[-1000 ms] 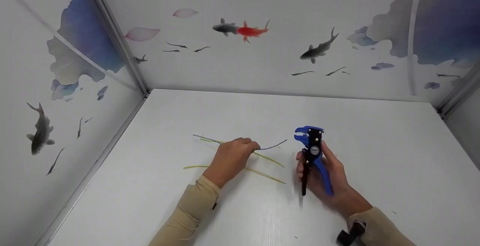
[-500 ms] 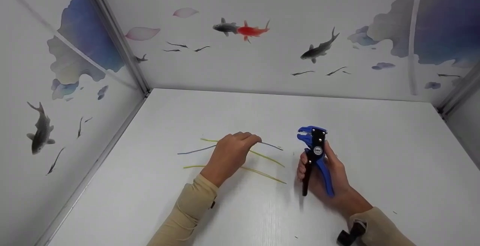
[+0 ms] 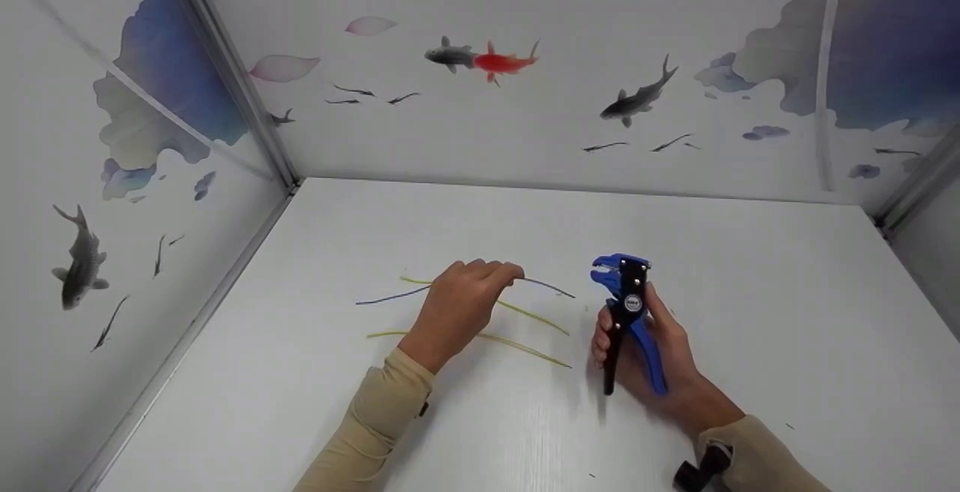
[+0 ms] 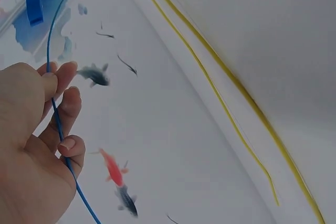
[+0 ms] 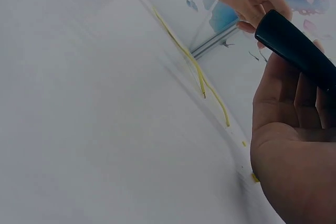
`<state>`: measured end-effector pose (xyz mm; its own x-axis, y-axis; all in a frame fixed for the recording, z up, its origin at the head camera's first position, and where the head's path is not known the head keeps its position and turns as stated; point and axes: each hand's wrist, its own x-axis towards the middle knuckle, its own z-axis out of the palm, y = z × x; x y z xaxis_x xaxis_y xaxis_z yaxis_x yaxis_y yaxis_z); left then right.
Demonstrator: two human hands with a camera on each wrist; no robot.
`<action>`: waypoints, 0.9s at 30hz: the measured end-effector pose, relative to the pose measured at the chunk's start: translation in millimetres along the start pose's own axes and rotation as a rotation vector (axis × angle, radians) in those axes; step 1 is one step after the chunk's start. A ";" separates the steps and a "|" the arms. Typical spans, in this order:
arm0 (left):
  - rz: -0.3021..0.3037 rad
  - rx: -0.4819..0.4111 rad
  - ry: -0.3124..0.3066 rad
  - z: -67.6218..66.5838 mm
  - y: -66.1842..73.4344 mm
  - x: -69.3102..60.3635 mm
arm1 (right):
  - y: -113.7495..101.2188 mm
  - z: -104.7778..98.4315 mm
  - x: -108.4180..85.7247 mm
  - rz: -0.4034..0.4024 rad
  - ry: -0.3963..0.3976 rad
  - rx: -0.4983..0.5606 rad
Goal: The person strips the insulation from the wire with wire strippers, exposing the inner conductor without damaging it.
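My left hand pinches a blue wire between thumb and fingers above the table; its two ends stick out on either side. In the left wrist view the blue wire runs between the thumb and fingertips of the left hand and along the curled lower fingers. To the right, my right hand holds a wire stripper upright, its blue jaws at the top pointing left and apart. In the right wrist view a dark handle lies against the fingers of the right hand.
Yellow wires lie on the white table: one partly under my left hand, and more nearer to me. Tiny scraps lie toward the right and front. A patterned wall stands behind the table, another at left.
The left hand has lifted slightly away from me with the blue wire, whose left end has swung left and nearer to me. The stripper has shifted only slightly in the right hand.
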<state>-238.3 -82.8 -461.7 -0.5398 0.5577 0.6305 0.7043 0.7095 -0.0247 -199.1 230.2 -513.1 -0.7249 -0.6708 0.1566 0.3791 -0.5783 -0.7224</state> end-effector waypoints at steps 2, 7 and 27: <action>0.002 -0.003 0.010 -1.0 -0.7 0.0 | -0.1 0.4 0.4 0.002 0.008 -0.008; 0.003 -0.021 0.038 -2.8 -2.7 1.1 | 0.1 2.3 0.4 -0.001 0.039 -0.030; 0.017 0.048 0.102 -6.0 -0.9 5.1 | -0.5 5.2 0.8 0.001 -0.023 -0.107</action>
<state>-238.9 -83.1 -453.8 -0.4769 0.5247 0.7052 0.6884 0.7218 -0.0715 -196.9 227.5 -509.2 -0.7107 -0.6825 0.1707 0.3152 -0.5258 -0.7901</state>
